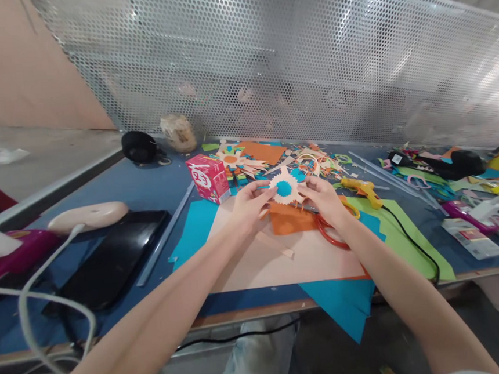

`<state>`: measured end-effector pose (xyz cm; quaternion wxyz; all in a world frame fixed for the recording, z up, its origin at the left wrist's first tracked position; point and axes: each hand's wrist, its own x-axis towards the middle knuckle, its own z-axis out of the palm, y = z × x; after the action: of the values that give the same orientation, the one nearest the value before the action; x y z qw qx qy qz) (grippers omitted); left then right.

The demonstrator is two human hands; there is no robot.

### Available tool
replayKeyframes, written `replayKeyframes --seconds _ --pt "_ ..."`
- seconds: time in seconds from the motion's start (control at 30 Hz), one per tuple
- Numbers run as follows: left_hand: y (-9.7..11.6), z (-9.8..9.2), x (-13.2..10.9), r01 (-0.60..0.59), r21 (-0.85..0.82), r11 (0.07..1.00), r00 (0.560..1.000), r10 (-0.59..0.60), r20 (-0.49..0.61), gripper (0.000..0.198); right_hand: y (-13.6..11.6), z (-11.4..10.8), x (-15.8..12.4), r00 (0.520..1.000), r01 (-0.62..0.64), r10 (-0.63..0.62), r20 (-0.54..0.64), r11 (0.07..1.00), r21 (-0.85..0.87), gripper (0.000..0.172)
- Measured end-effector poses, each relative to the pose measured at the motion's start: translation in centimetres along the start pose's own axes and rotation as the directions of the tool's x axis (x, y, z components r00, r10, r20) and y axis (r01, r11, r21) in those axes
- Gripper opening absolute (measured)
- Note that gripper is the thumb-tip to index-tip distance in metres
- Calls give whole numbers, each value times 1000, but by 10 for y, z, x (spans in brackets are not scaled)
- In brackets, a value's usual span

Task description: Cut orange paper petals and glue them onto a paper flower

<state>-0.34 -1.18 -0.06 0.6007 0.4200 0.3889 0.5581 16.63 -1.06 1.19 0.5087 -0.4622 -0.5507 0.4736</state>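
Observation:
Between my two hands is a cream paper flower (274,180) with a jagged edge and a blue toothed disc (283,188) at its centre. My left hand (250,200) pinches its left side, and my right hand (320,195) grips the right side. Beneath them lie an orange paper piece (291,218) and a large cream sheet (256,265), with a narrow cream strip (276,245) on top. Red-handled scissors (330,235) rest partly under my right forearm. A yellow glue gun (363,190) lies to the right of that hand.
A pink box (208,179) stands behind my left hand, near heaped paper scraps (317,162). Leftward are a black phone (110,260) and a white cable (23,300). Green paper (411,237) lies at right; blue paper (342,304) overhangs the front edge. A perforated metal panel (264,52) stands behind.

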Motion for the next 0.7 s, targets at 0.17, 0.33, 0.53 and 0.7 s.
replayKeyframes --seconds 0.17,0.33,0.53,0.7 --pt "3 1 -2 -8 -7 1000 1000 8 -8 37 -1 0 -1 1000 6 -6 -3 1000 -10 26" --pt "3 0 0 -24 -35 999 999 23 -22 36 3 0 1 1000 -4 4 -5 1000 -27 25" --pt "2 -1 1 -40 -39 998 999 39 -27 36 5 -1 1 1000 21 -21 6 997 -77 25" --pt "2 0 -1 -44 -80 996 999 46 14 42 5 0 0 997 65 -59 51 989 -130 25"
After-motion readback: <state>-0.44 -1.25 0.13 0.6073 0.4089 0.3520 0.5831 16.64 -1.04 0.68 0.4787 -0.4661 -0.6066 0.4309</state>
